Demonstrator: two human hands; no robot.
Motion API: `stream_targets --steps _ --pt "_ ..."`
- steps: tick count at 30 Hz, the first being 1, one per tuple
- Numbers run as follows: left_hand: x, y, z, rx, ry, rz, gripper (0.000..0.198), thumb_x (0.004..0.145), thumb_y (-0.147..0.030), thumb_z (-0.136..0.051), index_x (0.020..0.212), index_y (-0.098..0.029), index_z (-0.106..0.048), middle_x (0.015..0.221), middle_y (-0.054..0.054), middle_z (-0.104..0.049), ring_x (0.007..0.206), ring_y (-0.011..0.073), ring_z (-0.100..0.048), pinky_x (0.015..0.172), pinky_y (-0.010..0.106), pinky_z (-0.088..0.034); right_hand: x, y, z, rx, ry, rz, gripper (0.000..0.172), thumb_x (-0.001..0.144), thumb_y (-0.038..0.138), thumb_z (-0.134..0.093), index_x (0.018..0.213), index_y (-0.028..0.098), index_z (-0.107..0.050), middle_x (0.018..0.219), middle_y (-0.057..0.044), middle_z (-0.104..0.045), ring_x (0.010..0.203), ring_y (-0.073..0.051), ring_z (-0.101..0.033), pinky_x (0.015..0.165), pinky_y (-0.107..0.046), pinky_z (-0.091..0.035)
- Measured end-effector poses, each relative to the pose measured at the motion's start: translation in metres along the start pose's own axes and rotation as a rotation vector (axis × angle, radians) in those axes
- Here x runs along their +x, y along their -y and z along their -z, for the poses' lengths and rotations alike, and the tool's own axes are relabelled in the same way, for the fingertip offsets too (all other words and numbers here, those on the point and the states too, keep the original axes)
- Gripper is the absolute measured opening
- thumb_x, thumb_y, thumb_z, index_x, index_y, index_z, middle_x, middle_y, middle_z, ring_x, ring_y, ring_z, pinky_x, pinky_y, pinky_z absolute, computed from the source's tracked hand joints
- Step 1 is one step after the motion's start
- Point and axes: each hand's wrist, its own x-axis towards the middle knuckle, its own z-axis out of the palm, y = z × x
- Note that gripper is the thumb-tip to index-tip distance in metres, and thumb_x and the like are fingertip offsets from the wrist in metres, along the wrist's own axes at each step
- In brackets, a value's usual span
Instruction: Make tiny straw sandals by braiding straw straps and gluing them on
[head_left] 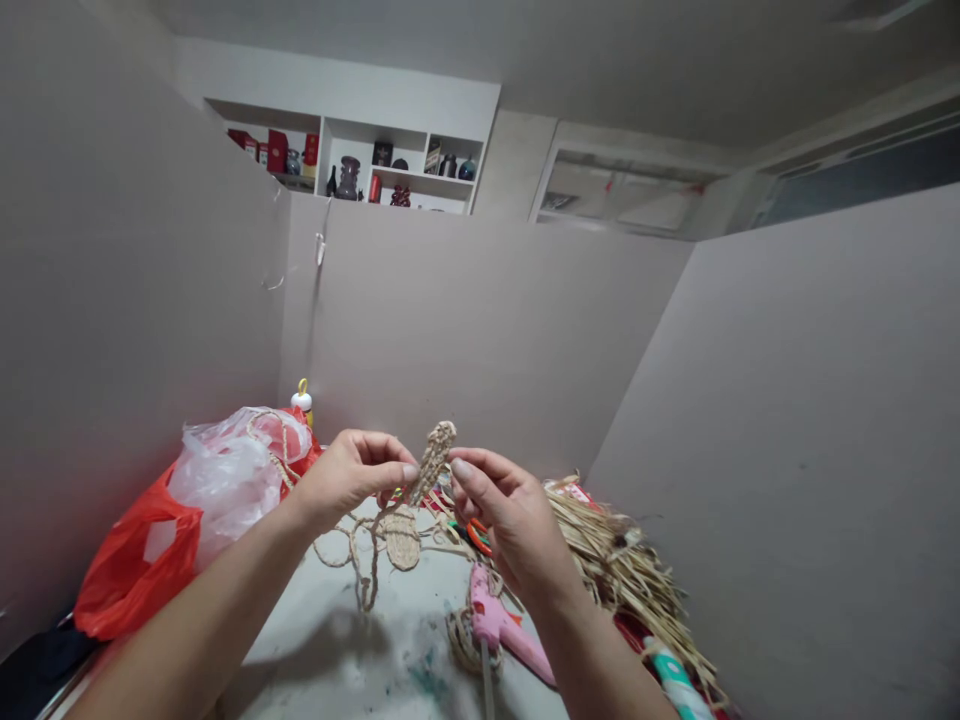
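A small oblong piece of braided straw (435,458) is held up above the table, upright and slightly tilted. My left hand (360,472) pinches its lower left edge between thumb and fingers. On the other side, my right hand (499,500) has thumb and forefinger closed at the piece's right edge. A straw cord (373,565) hangs from beneath the left fingers down to the table. Behind it lies a flat oval straw sole (403,540). Close below my right hand rests a pink glue gun (491,612) with a coil of cord (463,640) beside it.
Red and clear plastic bags (225,490) stand at the left, with a white-capped bottle (302,400) behind. A heap of dry straw (615,550) fills the right side, near orange-handled scissors (478,537) and a teal tube (675,680). Grey panels (480,320) enclose the white table (315,610).
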Motion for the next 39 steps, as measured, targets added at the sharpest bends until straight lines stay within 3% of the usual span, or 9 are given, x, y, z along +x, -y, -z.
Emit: stream_targets --steps 5,8,15,20,26,31,39 --pt "-0.002 0.001 -0.005 0.061 0.023 0.023 0.014 0.07 -0.026 -0.073 0.068 -0.013 -0.067 0.058 -0.002 -0.057 0.049 0.0071 -0.046 0.048 0.02 -0.036 0.009 0.005 -0.003 0.016 0.187 -0.021 0.025 0.073 0.038 -0.078 0.085 0.016 -0.075 0.055 0.005 -0.049 0.049 -0.007 -0.034 0.047 -0.02 -0.031" --pt "-0.001 0.0 -0.006 0.053 0.012 0.003 0.017 0.071 -0.029 -0.073 0.069 -0.014 -0.066 0.06 -0.001 -0.058 0.05 0.0074 -0.047 0.05 0.021 -0.038 0.016 0.005 -0.005 0.032 0.212 -0.008 0.021 0.073 0.036 -0.077 0.074 0.015 -0.074 0.051 0.006 -0.044 0.048 -0.006 -0.029 0.045 -0.02 -0.027" --pt "0.006 0.005 0.002 -0.062 -0.14 -0.055 0.044 0.079 -0.056 -0.063 0.087 -0.014 -0.072 0.066 0.0 -0.056 0.05 0.0075 -0.047 0.051 0.021 -0.039 0.023 0.013 0.0 0.208 0.017 0.072 0.02 0.065 0.032 -0.082 0.073 0.015 -0.074 0.046 0.009 -0.036 0.044 -0.005 -0.025 0.041 -0.018 -0.022" --pt "0.004 0.007 -0.007 0.114 -0.127 -0.07 0.03 0.077 -0.043 -0.071 0.088 -0.017 -0.078 0.075 0.003 -0.063 0.063 0.0105 -0.049 0.059 0.023 -0.039 0.02 0.014 0.006 0.261 -0.074 0.126 0.019 0.064 0.031 -0.082 0.072 0.015 -0.073 0.045 0.009 -0.036 0.042 -0.005 -0.026 0.04 -0.018 -0.022" --pt "0.001 0.008 -0.014 0.202 -0.115 -0.216 0.014 0.078 -0.033 -0.071 0.077 -0.02 -0.077 0.074 0.003 -0.061 0.075 0.0145 -0.052 0.07 0.027 -0.04 0.018 0.013 0.008 0.191 -0.102 0.191 0.017 0.068 0.031 -0.078 0.071 0.016 -0.071 0.046 0.009 -0.038 0.042 -0.006 -0.028 0.041 -0.019 -0.024" --pt "-0.002 0.006 -0.016 0.276 -0.149 -0.275 0.012 0.079 -0.03 -0.071 0.075 -0.02 -0.075 0.076 0.003 -0.061 0.074 0.0147 -0.053 0.069 0.027 -0.041 0.015 0.013 0.005 0.141 -0.134 0.247 0.017 0.071 0.031 -0.077 0.072 0.016 -0.069 0.048 0.008 -0.04 0.044 -0.007 -0.03 0.042 -0.021 -0.026" --pt "-0.009 0.007 -0.028 0.578 -0.283 -0.418 0.011 0.084 -0.022 -0.063 0.076 -0.018 -0.069 0.069 0.002 -0.061 0.062 0.013 -0.05 0.059 0.026 -0.038 0.009 0.006 -0.001 0.104 -0.17 0.311 0.015 0.078 0.03 -0.074 0.074 0.017 -0.067 0.05 0.008 -0.042 0.046 -0.007 -0.032 0.044 -0.022 -0.026"
